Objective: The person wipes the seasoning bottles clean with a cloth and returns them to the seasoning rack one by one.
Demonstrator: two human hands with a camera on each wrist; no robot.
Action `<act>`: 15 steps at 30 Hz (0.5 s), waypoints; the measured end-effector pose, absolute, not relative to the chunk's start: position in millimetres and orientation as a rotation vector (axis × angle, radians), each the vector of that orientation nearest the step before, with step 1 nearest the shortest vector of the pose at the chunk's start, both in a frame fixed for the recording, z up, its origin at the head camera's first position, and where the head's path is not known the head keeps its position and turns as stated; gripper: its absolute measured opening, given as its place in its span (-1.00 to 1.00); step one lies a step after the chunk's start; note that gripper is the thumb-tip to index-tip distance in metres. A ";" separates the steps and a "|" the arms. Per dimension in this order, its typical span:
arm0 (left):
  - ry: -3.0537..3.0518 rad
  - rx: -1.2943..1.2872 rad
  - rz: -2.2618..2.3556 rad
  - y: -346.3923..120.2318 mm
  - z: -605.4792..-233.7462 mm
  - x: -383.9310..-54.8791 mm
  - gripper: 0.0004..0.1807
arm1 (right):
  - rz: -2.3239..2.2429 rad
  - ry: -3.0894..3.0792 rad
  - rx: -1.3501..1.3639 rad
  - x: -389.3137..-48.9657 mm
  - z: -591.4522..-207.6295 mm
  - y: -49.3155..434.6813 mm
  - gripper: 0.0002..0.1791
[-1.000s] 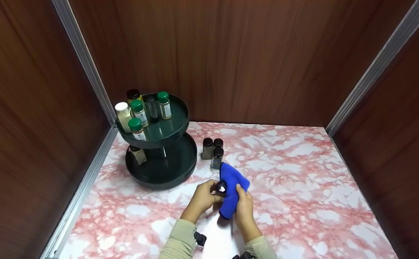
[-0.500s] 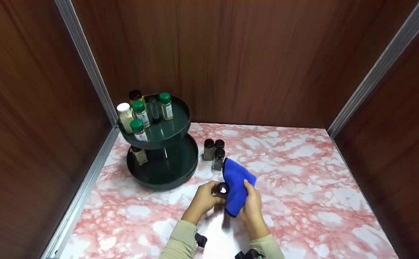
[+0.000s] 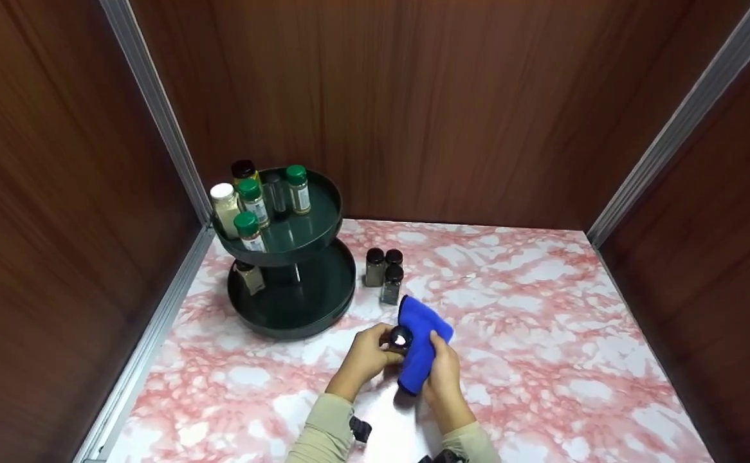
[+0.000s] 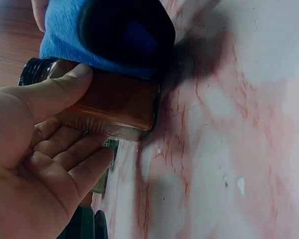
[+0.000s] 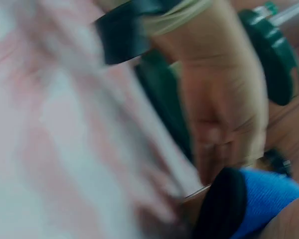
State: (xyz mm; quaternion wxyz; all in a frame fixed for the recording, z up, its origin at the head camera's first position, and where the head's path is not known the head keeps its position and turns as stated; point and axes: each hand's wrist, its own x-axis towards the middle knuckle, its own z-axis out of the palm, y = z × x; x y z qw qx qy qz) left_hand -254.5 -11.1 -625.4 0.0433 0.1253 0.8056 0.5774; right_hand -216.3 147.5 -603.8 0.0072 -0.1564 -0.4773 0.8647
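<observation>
My left hand (image 3: 366, 355) grips a spice jar (image 4: 114, 102) with a black lid and reddish-brown contents, thumb on one side and fingers on the other. In the left wrist view the jar's base is close over the marbled tabletop. A folded blue cloth (image 3: 421, 344) with black edging lies against the jar's right side. My right hand (image 3: 442, 373) holds this cloth, its thumb on top and the other fingers mostly hidden behind. The right wrist view is blurred and shows the blue cloth (image 5: 269, 199) beside my left hand (image 5: 222, 109).
A dark green two-tier round rack (image 3: 291, 308) stands at the left. Several jars with green, white and dark lids crowd its upper tier; one jar (image 3: 251, 278) leans on the lower tier. Three black-lidded jars (image 3: 375, 269) stand beside the rack. Wood-pattern walls (image 3: 452, 116) enclose the table.
My right hand and the cloth move right and away, then back left and toward me along the jar. My left hand keeps the jar in nearly the same place.
</observation>
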 end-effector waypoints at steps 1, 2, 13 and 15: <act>2.466 0.384 1.762 -11.1 -625.4 -254.5 -0.43 | 2.725 -1.465 -0.491 -216.7 -599.6 149.1 -0.51; 2.464 0.383 1.761 -11.1 -625.3 -254.5 -0.43 | 2.746 -1.441 -0.478 -216.8 -595.1 150.9 -0.53; 2.464 0.391 1.752 -10.6 -624.0 -254.1 -0.45 | 2.806 -1.273 -0.360 -221.8 -584.8 151.5 -0.61; 2.458 0.390 1.756 -10.8 -623.6 -254.4 -0.44 | 2.771 -1.302 -0.381 -222.0 -593.6 148.4 -0.62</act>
